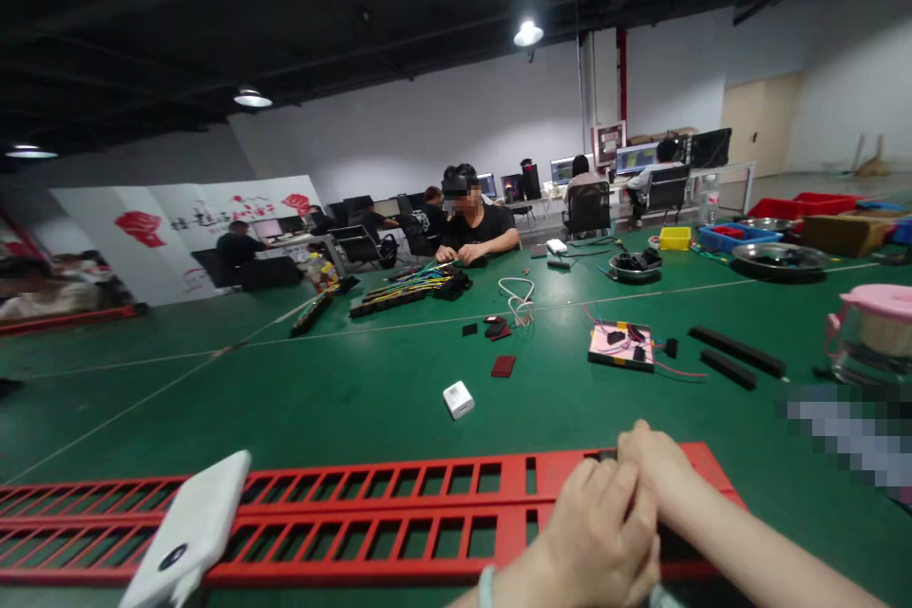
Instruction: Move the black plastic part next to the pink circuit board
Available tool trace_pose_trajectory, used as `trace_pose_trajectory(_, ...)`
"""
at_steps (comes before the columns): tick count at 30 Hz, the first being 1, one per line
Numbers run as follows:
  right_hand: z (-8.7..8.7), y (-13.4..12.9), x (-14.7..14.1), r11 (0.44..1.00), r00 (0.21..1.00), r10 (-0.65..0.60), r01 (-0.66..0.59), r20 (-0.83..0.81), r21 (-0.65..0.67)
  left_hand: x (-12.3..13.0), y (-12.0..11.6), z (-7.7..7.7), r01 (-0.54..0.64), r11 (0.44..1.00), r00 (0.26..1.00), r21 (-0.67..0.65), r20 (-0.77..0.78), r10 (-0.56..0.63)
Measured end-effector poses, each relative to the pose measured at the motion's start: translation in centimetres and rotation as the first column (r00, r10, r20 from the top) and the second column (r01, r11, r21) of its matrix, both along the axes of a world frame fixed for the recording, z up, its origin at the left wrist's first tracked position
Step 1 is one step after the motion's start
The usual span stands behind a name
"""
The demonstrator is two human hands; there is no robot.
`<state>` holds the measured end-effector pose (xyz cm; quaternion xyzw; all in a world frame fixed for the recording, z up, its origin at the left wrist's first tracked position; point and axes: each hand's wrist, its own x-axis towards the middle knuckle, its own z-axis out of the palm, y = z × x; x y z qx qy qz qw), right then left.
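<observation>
Both hands are at the right end of a long red slotted frame [517,518] on the green table. My left hand [598,532], with a pale band at the wrist, has its fingers curled. My right hand [652,461] lies against it from the right, its fingers bent and partly hidden. A small dark piece [607,455] shows at the fingertips, between the hands and the frame; which hand grips it cannot be made out. A white phone-like device [192,527] lies slanted across the frame's left part.
Beyond the frame are a white adapter [458,400], dark red pads [503,367], a pink tray with wires [619,347] and black bars [737,351]. A pink-lidded jug [873,332] stands right. Across the table, a person [474,223] handles wires near a cable bundle [409,293].
</observation>
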<state>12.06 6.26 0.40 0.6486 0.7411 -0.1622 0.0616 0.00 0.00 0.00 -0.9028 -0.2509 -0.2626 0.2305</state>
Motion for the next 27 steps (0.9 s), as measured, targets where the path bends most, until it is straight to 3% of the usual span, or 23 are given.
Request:
trace_pose_trajectory(10, 0.2, 0.6, -0.5, 0.999, 0.999, -0.048, 0.048, 0.01, -0.003, -0.2, -0.2, -0.3, -0.022, 0.997, 0.998, 0.071, 0.052, 0.019)
trace_pose_trajectory(17, -0.2, 0.5, -0.8, 0.996, 0.996, -0.084, 0.085, -0.018, 0.04, -0.1, 0.3, -1.1, 0.028, 0.994, 0.989, 0.104, 0.141, -0.043)
trace_pose_trajectory(23, -0.7, 0.8, -0.7, 0.997, 0.997, -0.073, 0.073, -0.027, -0.013, 0.0, 0.4, -1.6, 0.02, 0.993, 0.986, 0.113, 0.163, -0.039)
trace_pose_trajectory(27, -0.2, 0.2, -0.8, 0.999, 0.999, -0.033, 0.034, -0.023, 0.042, 0.3, 0.6, -1.3, 0.02, 0.996, 0.967, 0.089, 0.25, -0.042)
